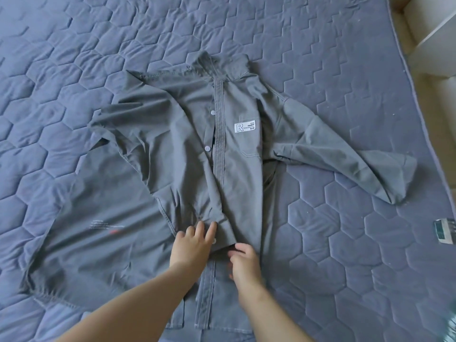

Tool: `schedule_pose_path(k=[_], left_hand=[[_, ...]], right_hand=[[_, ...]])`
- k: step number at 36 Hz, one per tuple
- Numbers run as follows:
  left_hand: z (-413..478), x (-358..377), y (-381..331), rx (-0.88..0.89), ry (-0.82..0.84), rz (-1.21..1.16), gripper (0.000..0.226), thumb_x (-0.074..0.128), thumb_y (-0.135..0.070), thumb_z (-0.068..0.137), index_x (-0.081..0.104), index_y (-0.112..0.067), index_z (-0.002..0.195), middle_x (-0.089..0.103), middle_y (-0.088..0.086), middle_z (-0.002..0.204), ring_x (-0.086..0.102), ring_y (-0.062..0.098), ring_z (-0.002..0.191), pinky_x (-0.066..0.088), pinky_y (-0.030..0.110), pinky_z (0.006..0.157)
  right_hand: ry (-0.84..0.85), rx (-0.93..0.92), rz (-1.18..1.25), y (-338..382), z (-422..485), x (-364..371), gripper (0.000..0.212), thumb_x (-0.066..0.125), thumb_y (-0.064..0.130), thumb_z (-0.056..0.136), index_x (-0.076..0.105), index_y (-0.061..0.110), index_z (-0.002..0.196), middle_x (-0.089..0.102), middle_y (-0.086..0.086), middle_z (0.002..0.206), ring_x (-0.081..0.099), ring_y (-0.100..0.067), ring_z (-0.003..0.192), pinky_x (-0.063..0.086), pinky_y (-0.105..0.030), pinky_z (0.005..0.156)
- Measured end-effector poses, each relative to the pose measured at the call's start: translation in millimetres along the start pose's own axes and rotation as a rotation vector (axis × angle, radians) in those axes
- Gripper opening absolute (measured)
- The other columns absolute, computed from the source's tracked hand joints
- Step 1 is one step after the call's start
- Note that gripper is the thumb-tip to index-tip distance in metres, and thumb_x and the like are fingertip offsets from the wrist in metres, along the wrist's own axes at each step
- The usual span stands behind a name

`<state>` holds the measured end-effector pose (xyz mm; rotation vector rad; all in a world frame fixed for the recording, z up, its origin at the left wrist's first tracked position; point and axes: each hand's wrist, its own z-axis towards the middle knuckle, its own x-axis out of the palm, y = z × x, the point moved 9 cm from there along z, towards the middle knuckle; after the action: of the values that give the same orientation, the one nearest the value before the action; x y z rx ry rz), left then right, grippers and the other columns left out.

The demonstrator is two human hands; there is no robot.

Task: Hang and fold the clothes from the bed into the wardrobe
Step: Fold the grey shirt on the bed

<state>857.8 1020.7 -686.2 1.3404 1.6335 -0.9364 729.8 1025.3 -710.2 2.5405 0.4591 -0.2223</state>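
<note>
A grey button-up shirt (237, 169) with a white chest label lies face up on the blue quilted bed (345, 243), collar away from me and sleeves spread out. My left hand (195, 245) rests on its lower hem with fingers straight and spread. My right hand (243, 265) is just right of it at the hem's edge with fingers curled and slightly blurred; whether it pinches the cloth is unclear. Under the shirt lie a dark grey T-shirt (98, 243) on the left and another grey buttoned garment (209, 304) near me.
The bed's right edge (419, 119) runs down the right side, with pale floor beyond it. White furniture (434, 45) stands at the top right. A small white and green object (444, 233) lies on the bed near the right edge.
</note>
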Motion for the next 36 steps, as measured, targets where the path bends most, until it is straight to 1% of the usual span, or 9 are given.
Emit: schedule_pose_path(k=[2,5,8,11,14,20,28,32,36], left_hand=[[-5,-15,-3,0.050,-0.095,-0.065,0.065,0.091,-0.016,0.042,0.072,-0.011,0.103,0.066,0.008,0.071,0.062,0.024,0.053,0.048,0.024,0.045],[0,-1,32,-0.202,0.032,-0.386,0.051,0.053,-0.002,0.080,0.043,-0.020,0.127,0.061,0.006,0.102,0.060,0.028,0.091,0.045,0.033,0.067],[-1,3,82,-0.553,-0.070,-0.956,0.031,0.044,-0.002,0.082,0.050,-0.024,0.103,0.059,0.004,0.085,0.055,0.028,0.079,0.038,0.030,0.062],[-9,-11,132,-0.781,-0.301,-1.295,0.017,0.044,0.000,0.079,0.048,-0.015,0.071,0.048,0.002,0.063,0.044,0.023,0.063,0.033,0.030,0.055],[-20,-22,169,-0.880,-0.457,-1.537,0.031,0.041,0.006,0.080,0.037,-0.016,0.059,0.034,0.001,0.056,0.028,0.017,0.053,0.022,0.027,0.050],[-36,-33,198,-0.893,-0.428,-1.538,0.030,0.038,0.008,0.078,0.034,-0.016,0.061,0.030,0.000,0.060,0.023,0.016,0.056,0.020,0.027,0.052],[-37,-55,204,-0.845,-0.490,-1.554,0.031,0.038,0.009,0.076,0.034,-0.016,0.060,0.029,-0.002,0.057,0.023,0.014,0.055,0.020,0.024,0.049],[-36,-87,211,-0.782,-0.601,-1.539,0.033,0.039,0.008,0.075,0.031,-0.018,0.057,0.029,-0.011,0.045,0.022,0.011,0.049,0.020,0.017,0.038],[-38,-120,210,-0.676,-0.660,-1.500,0.023,0.043,-0.002,0.068,0.031,-0.018,0.057,0.029,-0.004,0.055,0.025,0.012,0.052,0.020,0.025,0.049]], right_hand=[[-0.030,0.000,-0.044,-5,-1,-2,0.026,0.043,-0.003,0.088,0.052,0.016,0.104,0.056,-0.001,0.087,0.049,-0.016,0.071,0.040,-0.025,0.065],[-0.065,-0.043,-0.209,-6,-3,-1,0.023,0.042,-0.001,0.086,0.053,0.017,0.096,0.058,-0.003,0.092,0.059,-0.028,0.089,0.047,-0.031,0.078],[-0.032,-0.095,-0.397,-2,-7,10,0.017,0.047,0.006,0.088,0.048,0.022,0.093,0.055,0.002,0.091,0.058,-0.023,0.091,0.037,-0.023,0.067],[0.060,-0.151,-0.464,-1,-9,31,0.024,0.051,0.009,0.090,0.050,0.016,0.113,0.053,0.002,0.095,0.051,-0.015,0.086,0.032,-0.018,0.064],[0.106,-0.205,-0.586,-1,-9,51,0.058,0.057,0.016,0.089,0.032,0.013,0.141,0.039,-0.003,0.138,0.045,-0.018,0.122,0.038,-0.021,0.094],[-0.066,-0.226,-0.946,5,-14,62,0.063,0.058,0.022,0.088,0.024,0.018,0.140,0.034,-0.003,0.141,0.041,-0.024,0.126,0.045,-0.034,0.092],[-0.137,-0.284,-0.460,22,-21,42,0.022,0.047,0.005,0.088,0.051,0.017,0.106,0.061,-0.007,0.107,0.058,-0.029,0.099,0.037,-0.028,0.069],[0.037,-0.402,-0.368,39,-48,70,0.035,0.049,0.000,0.083,0.050,0.034,0.073,0.057,0.015,0.068,0.054,-0.008,0.068,0.036,-0.016,0.056],[0.260,-0.393,-0.587,29,-63,110,0.023,0.047,0.008,0.086,0.056,0.029,0.084,0.050,0.014,0.063,0.049,-0.010,0.070,0.038,-0.019,0.062]])
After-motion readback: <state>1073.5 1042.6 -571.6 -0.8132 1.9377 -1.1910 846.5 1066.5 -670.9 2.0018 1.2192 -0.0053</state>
